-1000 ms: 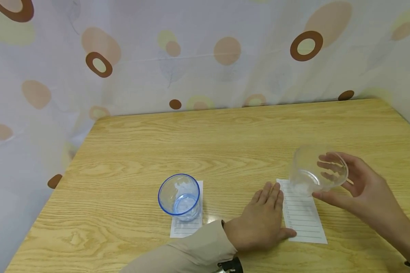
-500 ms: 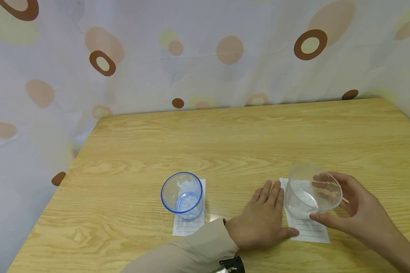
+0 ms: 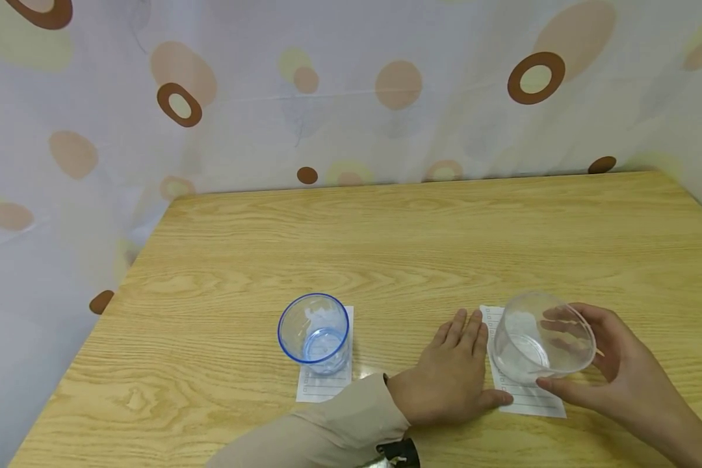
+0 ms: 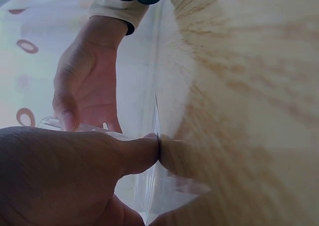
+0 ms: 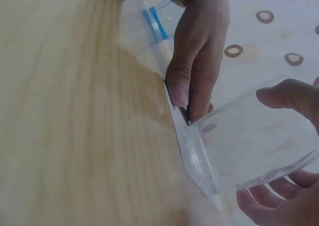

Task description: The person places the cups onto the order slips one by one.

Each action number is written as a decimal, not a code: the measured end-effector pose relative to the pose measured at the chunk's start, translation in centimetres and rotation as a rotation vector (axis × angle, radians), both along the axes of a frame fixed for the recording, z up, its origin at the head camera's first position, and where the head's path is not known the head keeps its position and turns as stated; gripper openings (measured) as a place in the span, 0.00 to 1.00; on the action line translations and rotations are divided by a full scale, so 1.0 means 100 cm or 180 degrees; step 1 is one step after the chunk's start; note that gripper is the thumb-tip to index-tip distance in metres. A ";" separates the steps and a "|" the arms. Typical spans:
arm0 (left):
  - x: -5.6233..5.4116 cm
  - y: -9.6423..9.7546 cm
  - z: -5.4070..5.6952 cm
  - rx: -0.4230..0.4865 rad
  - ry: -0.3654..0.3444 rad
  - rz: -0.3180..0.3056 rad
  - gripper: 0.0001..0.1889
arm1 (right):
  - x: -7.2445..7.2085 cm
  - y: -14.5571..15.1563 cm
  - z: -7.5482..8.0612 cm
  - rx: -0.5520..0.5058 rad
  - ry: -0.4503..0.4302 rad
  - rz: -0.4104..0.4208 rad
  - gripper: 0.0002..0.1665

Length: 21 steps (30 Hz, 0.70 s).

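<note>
My left hand [image 3: 449, 380] lies flat with fingers extended, its fingertips and thumb on the left edge of a lined white paper slip [image 3: 535, 404] with small checkboxes. My right hand [image 3: 628, 380] holds a clear plastic cup [image 3: 517, 364] by its right side, thumb in front and fingers behind. The cup stands over the slip's upper and middle part, hiding some of its lines. In the right wrist view the cup's base [image 5: 202, 159] is right at the slip [image 5: 187, 161]. The left thumb [image 4: 139, 154] presses the slip's edge in the left wrist view.
Left of the left forearm, a blue-rimmed clear cup [image 3: 314, 331] stands on a second lined slip [image 3: 322, 391]. The wood-grain table [image 3: 386, 240] runs back to a patterned curtain [image 3: 339, 97]. A beige sleeve [image 3: 327, 422] crosses the near edge.
My right hand has lowered the clear cup and brought it nearer onto the slip. The left hand stays in place; the whole view has shifted slightly.
</note>
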State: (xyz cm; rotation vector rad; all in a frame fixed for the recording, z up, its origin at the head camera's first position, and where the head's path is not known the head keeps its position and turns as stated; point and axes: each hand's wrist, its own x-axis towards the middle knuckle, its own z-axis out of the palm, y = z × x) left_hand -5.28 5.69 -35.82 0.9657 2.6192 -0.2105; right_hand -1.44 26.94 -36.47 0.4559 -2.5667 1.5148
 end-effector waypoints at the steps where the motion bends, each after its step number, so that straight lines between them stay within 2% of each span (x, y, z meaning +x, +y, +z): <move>1: 0.000 0.000 0.000 0.0000 0.0011 -0.0001 0.47 | 0.000 0.000 0.000 -0.0008 0.0018 0.0014 0.58; 15: 0.000 0.001 0.001 -0.0018 0.0016 -0.0012 0.46 | -0.002 0.003 0.000 0.0020 0.0101 0.0013 0.58; 21: -0.001 -0.001 0.006 0.0120 0.0004 0.0026 0.46 | -0.002 0.003 -0.001 -0.0015 0.0116 0.0036 0.59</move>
